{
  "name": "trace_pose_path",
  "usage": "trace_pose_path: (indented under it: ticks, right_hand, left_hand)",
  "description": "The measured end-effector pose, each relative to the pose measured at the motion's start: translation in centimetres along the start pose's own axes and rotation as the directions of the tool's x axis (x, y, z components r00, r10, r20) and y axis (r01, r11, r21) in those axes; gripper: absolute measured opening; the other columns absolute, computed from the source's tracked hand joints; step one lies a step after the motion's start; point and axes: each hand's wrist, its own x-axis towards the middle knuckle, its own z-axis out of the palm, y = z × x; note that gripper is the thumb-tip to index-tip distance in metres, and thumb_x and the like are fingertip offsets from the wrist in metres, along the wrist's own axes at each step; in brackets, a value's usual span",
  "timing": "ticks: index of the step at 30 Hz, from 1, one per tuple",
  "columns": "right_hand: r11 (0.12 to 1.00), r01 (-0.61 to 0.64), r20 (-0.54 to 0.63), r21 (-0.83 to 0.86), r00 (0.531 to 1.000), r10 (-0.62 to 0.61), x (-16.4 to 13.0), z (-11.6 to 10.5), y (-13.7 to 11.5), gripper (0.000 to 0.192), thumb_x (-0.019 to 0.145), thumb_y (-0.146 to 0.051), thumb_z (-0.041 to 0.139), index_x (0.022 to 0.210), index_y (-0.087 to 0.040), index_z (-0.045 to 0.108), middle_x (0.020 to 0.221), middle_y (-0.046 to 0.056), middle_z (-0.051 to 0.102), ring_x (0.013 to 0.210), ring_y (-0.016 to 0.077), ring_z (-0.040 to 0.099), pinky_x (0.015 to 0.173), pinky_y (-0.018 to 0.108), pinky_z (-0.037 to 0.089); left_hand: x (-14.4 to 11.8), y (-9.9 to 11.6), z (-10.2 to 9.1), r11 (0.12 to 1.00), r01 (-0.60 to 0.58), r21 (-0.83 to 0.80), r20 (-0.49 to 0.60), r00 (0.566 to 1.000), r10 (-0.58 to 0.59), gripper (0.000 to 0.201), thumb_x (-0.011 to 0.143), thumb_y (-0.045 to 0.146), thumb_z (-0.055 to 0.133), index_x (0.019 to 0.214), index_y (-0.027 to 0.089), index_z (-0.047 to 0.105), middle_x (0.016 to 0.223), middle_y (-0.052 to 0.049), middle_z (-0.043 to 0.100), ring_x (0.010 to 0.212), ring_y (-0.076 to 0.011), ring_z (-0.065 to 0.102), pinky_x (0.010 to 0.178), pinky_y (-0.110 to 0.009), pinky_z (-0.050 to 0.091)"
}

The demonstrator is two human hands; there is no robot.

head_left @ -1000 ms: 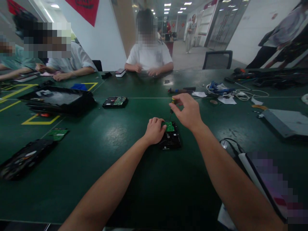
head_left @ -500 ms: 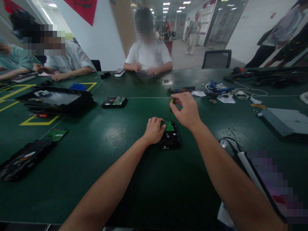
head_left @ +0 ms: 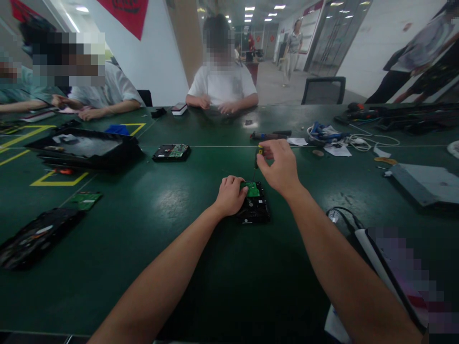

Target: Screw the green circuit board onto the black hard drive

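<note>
Head view, looking down a dark green tabletop point(head_left: 150, 267) from the near edge. A person's two bare forearms reach forward to a black hard drive point(head_left: 255, 206) lying flat near the middle of the tabletop, with a small green circuit board point(head_left: 252, 189) on its far end. The left hand point(head_left: 230, 195) rests curled on the drive's left side, fingers pressing down against the board's left edge and holding the drive steady. The right hand point(head_left: 280, 167) is raised just beyond the drive, thumb and fingertips pinched around the top of a small screwdriver point(head_left: 257, 157) with a yellow and black handle; the tool stands nearly upright, its tip pointing down at the green board. Farther left lies a second hard drive point(head_left: 171, 152), and beyond it a black tray point(head_left: 86, 149). A loose green board point(head_left: 86, 199) lies at the left. At the far right sits a tangle of cables point(head_left: 333, 135). Across the tabletop, a seated person in a white shirt point(head_left: 222, 86) rests both hands on its far edge.
</note>
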Motion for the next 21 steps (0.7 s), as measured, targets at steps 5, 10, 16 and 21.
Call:
trace_pose_path:
  ticks: [5, 10, 16, 21]
  right_hand:
    - [0.997, -0.066, -0.029, 0.042, 0.997, 0.067, 0.06, 0.21, 0.68, 0.023, 0.085, -0.024, 0.069, 0.104, -0.023, 0.056, 0.107, 0.009, 0.064, 0.093, 0.0249, 0.066, 0.083, 0.044, 0.059]
    - [1.000, -0.020, 0.015, -0.005, 1.000, 0.021, 0.09, -0.25, -0.01, 0.011, 0.093, -0.026, 0.062, 0.104, -0.024, 0.061, 0.104, 0.008, 0.065, 0.092, 0.0248, 0.066, 0.087, 0.046, 0.057]
    - [0.998, -0.053, -0.023, -0.015, 0.998, 0.053, 0.19, -0.24, 0.12, 0.013, 0.089, -0.022, 0.063, 0.102, -0.024, 0.059, 0.107, 0.010, 0.067, 0.100, 0.0279, 0.066, 0.086, 0.047, 0.057]
    - [0.999, -0.033, 0.025, -0.009, 0.999, 0.034, 0.17, -0.38, 0.09, 0.011, 0.094, -0.029, 0.062, 0.104, -0.023, 0.060, 0.103, 0.009, 0.068, 0.092, 0.0254, 0.067, 0.085, 0.044, 0.057]
  left_hand:
    - [-0.05, 0.19, -0.21, 1.000, 0.007, 0.000, 0.005, 1.000, -0.007, 0.037, 0.102, 0.038, 0.050, 0.133, 0.019, 0.058, 0.127, -0.013, 0.058, 0.125, -0.0310, 0.049, 0.111, -0.046, 0.041]
    - [-0.05, 0.22, -0.24, 1.000, 0.011, -0.004, 0.006, 1.000, -0.011, 0.037, 0.102, 0.038, 0.049, 0.133, 0.019, 0.058, 0.127, -0.013, 0.058, 0.124, -0.0314, 0.049, 0.110, -0.047, 0.042]
    - [-0.04, 0.06, -0.17, 1.000, 0.003, -0.008, 0.008, 1.000, -0.003, 0.037, 0.102, 0.038, 0.050, 0.133, 0.020, 0.058, 0.128, -0.013, 0.058, 0.125, -0.0315, 0.049, 0.110, -0.048, 0.042]
    - [-0.07, 0.14, -0.17, 1.000, -0.002, -0.014, -0.002, 1.000, 0.002, 0.038, 0.102, 0.038, 0.049, 0.133, 0.017, 0.058, 0.127, -0.015, 0.058, 0.124, -0.0314, 0.049, 0.110, -0.048, 0.042]
